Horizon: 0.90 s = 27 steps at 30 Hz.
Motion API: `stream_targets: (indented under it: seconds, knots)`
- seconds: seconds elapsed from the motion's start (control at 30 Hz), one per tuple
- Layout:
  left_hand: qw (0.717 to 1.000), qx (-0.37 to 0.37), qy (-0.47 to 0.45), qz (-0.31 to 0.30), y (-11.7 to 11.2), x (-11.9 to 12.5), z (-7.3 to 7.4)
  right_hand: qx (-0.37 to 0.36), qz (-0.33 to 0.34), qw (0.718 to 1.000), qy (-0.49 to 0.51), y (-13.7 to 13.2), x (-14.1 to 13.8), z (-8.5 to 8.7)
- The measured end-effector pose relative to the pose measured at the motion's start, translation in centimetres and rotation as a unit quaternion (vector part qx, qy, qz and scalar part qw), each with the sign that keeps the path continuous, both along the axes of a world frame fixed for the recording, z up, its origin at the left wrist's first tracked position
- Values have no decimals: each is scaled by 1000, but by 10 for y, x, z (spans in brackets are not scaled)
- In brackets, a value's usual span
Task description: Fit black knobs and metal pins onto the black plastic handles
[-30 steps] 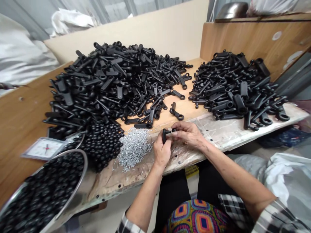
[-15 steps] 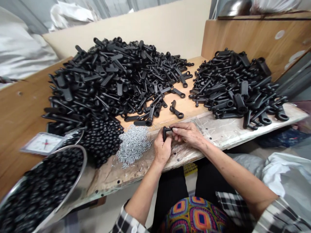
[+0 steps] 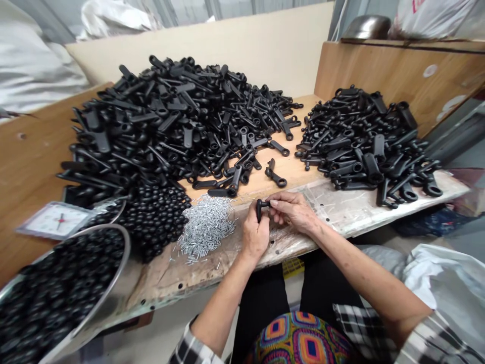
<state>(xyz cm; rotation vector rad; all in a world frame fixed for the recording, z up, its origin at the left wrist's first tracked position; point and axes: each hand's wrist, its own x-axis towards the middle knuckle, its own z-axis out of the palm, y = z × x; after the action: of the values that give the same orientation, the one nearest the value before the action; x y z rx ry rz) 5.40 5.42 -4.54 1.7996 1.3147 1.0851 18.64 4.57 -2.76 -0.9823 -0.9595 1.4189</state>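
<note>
My left hand (image 3: 255, 236) is closed around a black crank handle (image 3: 259, 208), held just above the front of the bench. My right hand (image 3: 294, 211) pinches the end of the handle's short stem between thumb and fingers; the fingertips hide most of that end, likely a small black knob. Left of my hands lies a heap of small silver pins (image 3: 206, 227). Beside it is a pile of round black knobs (image 3: 155, 217). Behind them rises a large heap of black crank handles (image 3: 182, 121).
A second heap of handles (image 3: 359, 141) is at the right. A metal basin of black knobs (image 3: 127, 247) stands at the front left, with a square clock (image 3: 56, 221) behind it. Loose handles (image 3: 276, 174) lie between the heaps. A wooden board (image 3: 379, 76) borders the right.
The camera view has shifted slightly. Both hands keep the same hold on the crank handle, which has turned a little at most.
</note>
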Motion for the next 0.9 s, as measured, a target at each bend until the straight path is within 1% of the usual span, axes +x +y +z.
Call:
stream_targets:
  seconds: [0.13, 0.3, 0.4, 0.5, 0.6, 0.7, 0.83, 0.9]
  knots:
    - [1000, 11, 27, -9, -1, 1, 1, 5, -13, 1000, -15, -1, 1, 1]
    - [997, 21, 80, -5, -3, 2, 2, -11, -14, 1000, 1, -4, 2, 2]
    - [993, 39, 112, -5, -4, 3, 1, -11, -16, 1000, 2, -5, 4, 0]
    - [987, 56, 150, 1, -4, 5, 0, 0, -35, 999, -20, -5, 6, -3]
    - [985, 56, 161, -9, -4, 5, -1, 8, -47, 998, -34, -6, 6, -4]
    - [986, 56, 153, -23, -3, 4, 0, -14, -33, 999, -4, -5, 7, -4]
    - [983, 68, 169, -17, -3, 4, -1, -56, -16, 998, 36, -4, 9, -3]
    - [980, 77, 184, -15, -3, 4, -3, -63, -9, 997, 42, -4, 10, -4]
